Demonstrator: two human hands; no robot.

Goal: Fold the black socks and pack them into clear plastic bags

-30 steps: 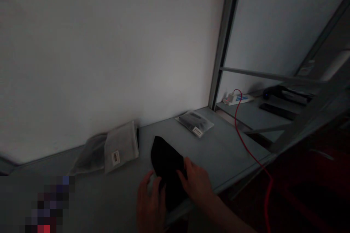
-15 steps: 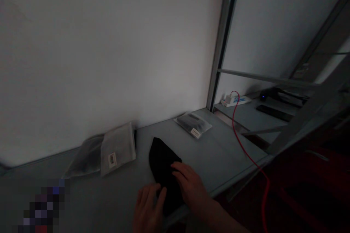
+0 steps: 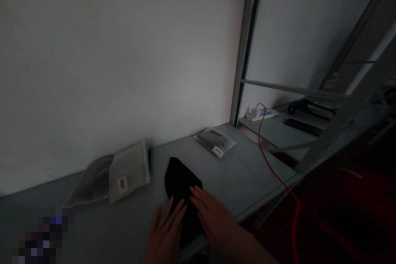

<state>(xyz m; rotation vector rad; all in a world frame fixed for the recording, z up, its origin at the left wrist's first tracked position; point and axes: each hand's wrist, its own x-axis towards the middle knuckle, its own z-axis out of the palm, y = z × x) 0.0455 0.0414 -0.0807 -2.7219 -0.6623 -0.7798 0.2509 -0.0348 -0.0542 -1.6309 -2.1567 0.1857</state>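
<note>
Black cloth [image 3: 181, 179], folded flat on grey table [image 3: 247, 173], left hand [image 3: 167, 235] and right hand [image 3: 213, 218] pressed open-palmed on it

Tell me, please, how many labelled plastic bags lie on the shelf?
2: one labelled plastic bag leans against the wall left of the black cloth; the other lies flat farther right. More may be hidden behind.

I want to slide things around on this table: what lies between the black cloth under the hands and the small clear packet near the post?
Only bare table shows between the black cloth and the clear packet in the head view.
</note>
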